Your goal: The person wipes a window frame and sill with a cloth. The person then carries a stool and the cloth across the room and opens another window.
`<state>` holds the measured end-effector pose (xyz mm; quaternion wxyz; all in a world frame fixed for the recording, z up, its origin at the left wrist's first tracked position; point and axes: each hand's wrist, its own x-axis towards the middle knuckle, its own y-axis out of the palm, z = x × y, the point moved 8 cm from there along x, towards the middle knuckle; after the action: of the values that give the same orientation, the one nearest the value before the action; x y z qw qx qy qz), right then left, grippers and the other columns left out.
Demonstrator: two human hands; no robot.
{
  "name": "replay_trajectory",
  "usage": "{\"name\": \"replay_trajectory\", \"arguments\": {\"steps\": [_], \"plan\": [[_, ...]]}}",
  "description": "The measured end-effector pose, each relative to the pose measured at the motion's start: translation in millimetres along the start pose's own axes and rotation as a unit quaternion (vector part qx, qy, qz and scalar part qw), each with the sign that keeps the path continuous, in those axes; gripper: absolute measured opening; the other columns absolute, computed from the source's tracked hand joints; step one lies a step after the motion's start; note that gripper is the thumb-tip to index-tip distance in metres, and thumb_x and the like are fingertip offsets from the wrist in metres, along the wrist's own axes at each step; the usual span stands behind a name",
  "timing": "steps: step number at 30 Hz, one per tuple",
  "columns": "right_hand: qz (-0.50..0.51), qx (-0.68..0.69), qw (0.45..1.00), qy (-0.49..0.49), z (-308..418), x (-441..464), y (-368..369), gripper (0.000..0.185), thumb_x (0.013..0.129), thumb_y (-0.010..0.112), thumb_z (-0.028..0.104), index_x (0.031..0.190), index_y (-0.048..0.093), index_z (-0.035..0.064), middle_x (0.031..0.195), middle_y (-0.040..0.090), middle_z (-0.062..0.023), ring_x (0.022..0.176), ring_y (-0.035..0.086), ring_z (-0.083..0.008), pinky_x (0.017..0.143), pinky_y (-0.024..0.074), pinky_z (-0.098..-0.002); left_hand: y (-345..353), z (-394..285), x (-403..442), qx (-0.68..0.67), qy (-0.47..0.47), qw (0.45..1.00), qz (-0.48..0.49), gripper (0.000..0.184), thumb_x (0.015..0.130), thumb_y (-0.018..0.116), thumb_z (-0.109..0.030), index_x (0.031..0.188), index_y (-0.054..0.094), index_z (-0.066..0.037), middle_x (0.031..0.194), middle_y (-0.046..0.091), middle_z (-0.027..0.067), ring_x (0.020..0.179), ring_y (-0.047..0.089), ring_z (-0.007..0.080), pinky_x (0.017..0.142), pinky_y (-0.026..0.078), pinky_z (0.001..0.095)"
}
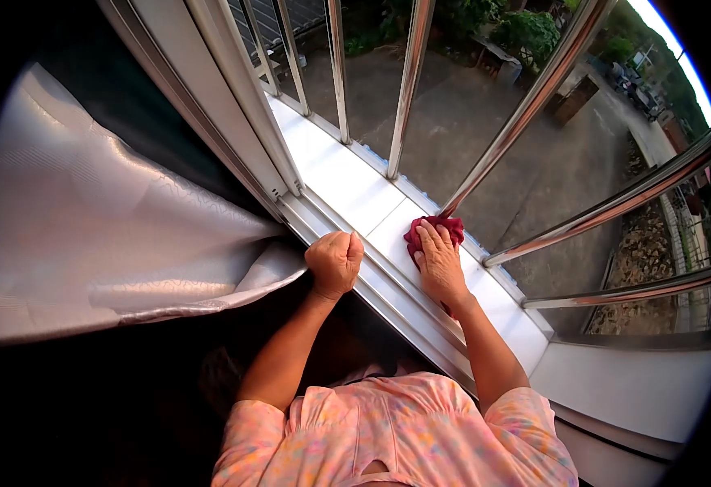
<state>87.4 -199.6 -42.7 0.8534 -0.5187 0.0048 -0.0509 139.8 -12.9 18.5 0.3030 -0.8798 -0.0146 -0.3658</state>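
Observation:
My right hand (443, 268) presses a crumpled dark red cloth (434, 234) onto the white tiled window sill (388, 231). Its fingers lie over the cloth, close to the foot of a metal bar. Closed in a fist, my left hand (335, 264) is at the inner edge of the metal window track (331, 219). The gathered edge of a pale, shiny curtain (128, 235) reaches up to this fist. Whether the fingers have anything in them is hidden.
Shiny metal bars (410, 89) rise along the sill's outer side. A sliding window frame (217, 89) stands at the upper left. Beyond the bars, a concrete yard (485, 130) lies below, with green plants (526, 32). A white ledge (623, 381) is at the lower right.

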Motion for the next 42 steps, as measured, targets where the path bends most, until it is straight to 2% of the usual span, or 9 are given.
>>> {"name": "replay_trajectory", "arguments": {"steps": [8,14,19,22,24,35,37,38,42], "plan": [[-0.003,0.002,1.0,-0.002,-6.4,-19.9,-2.1,0.046,0.088,0.05,0.02,0.131,0.041,0.0076,0.14,0.037,-0.0063,0.132,0.029,-0.0295,0.105,0.0249,-0.0526,0.3,-0.4,-1.6,-0.023,0.0,1.0,-0.001,0.033,0.084,0.055,-0.01,0.057,0.037,-0.003,0.051,0.039,0.0128,0.044,0.041,0.0295,0.042,0.032,0.0378],[-0.11,-0.075,0.991,0.003,-10.6,-46.2,-16.6,0.043,0.083,0.055,0.015,0.122,0.047,-0.002,0.128,0.046,-0.0171,0.118,0.041,-0.0349,0.103,0.0301,-0.0414,2.0,1.5,-2.5,0.0,0.0,1.0,0.001,0.032,0.08,0.057,-0.011,0.054,0.038,-0.006,0.051,0.043,0.0111,0.045,0.045,0.0306,0.042,0.035,0.0395],[-0.125,-0.092,0.987,0.05,-15.5,-60.8,-27.0,0.044,0.083,0.057,0.017,0.121,0.046,-0.0027,0.125,0.048,-0.0174,0.114,0.043,-0.0351,0.101,0.032,-0.0416,3.0,3.0,-2.5,-0.007,-0.011,1.0,0.003,0.033,0.079,0.058,-0.01,0.054,0.038,-0.005,0.051,0.043,0.0115,0.045,0.045,0.0307,0.042,0.035,0.0393],[-0.128,-0.149,0.977,0.088,-20.4,-68.2,-30.0,0.047,0.082,0.058,0.02,0.123,0.044,0.0019,0.128,0.046,-0.0111,0.114,0.043,-0.0332,0.095,0.0351,-0.0449,2.9,2.1,-1.8,-0.007,-0.013,1.0,0.006,0.034,0.08,0.058,-0.01,0.054,0.037,-0.005,0.05,0.042,0.0114,0.045,0.044,0.0307,0.042,0.034,0.0395],[-0.113,-0.109,0.982,0.108,-15.5,-68.7,-39.3,0.044,0.081,0.058,0.016,0.12,0.047,-0.0031,0.124,0.049,-0.0178,0.113,0.045,-0.0351,0.099,0.0345,-0.0421,2.7,1.7,-1.7,0.005,-0.011,1.0,0.007,0.034,0.08,0.057,-0.011,0.054,0.037,-0.005,0.05,0.042,0.0115,0.045,0.044,0.0307,0.042,0.034,0.0396],[-0.18,-0.109,0.975,0.069,-36.4,3.5,-23.3,0.043,0.081,0.057,0.009,0.12,0.048,-0.0057,0.127,0.048,-0.0165,0.118,0.042,-0.0357,0.094,0.0356,-0.0503,3.0,-0.2,-1.8,0.023,-0.013,1.0,0.014,0.033,0.08,0.057,-0.011,0.054,0.039,-0.005,0.052,0.044,0.0113,0.047,0.046,0.0309,0.043,0.036,0.0406],[-0.067,-0.059,0.987,0.136,-53.9,24.8,-17.3,0.044,0.083,0.056,0.01,0.123,0.045,-0.0049,0.127,0.048,-0.0162,0.12,0.041,-0.0358,0.097,0.0346,-0.0522,2.8,1.3,-2.1,0.018,-0.017,1.0,0.013,0.033,0.08,0.057,-0.011,0.054,0.039,-0.005,0.052,0.044,0.0114,0.047,0.046,0.0309,0.044,0.036,0.0406],[-0.068,-0.059,0.987,0.134,-55.9,25.4,-15.4,0.044,0.083,0.056,0.01,0.123,0.045,-0.0049,0.127,0.048,-0.0162,0.12,0.041,-0.0358,0.097,0.0346,-0.0522,3.2,1.9,-2.1,0.017,-0.014,1.0,0.011,0.032,0.08,0.057,-0.012,0.054,0.039,-0.005,0.052,0.044,0.0114,0.047,0.046,0.031,0.043,0.036,0.0406],[-0.161,-0.074,0.981,0.082,-52.4,10.0,-11.7,0.04,0.081,0.058,0.008,0.119,0.05,-0.0043,0.128,0.049,-0.0157,0.119,0.043,-0.0355,0.097,0.0348,-0.0525,2.2,0.1,-1.8,0.017,-0.007,1.0,0.01,0.032,0.08,0.058,-0.012,0.054,0.039,-0.006,0.052,0.044,0.0113,0.047,0.046,0.0308,0.043,0.036,0.0404]]}}
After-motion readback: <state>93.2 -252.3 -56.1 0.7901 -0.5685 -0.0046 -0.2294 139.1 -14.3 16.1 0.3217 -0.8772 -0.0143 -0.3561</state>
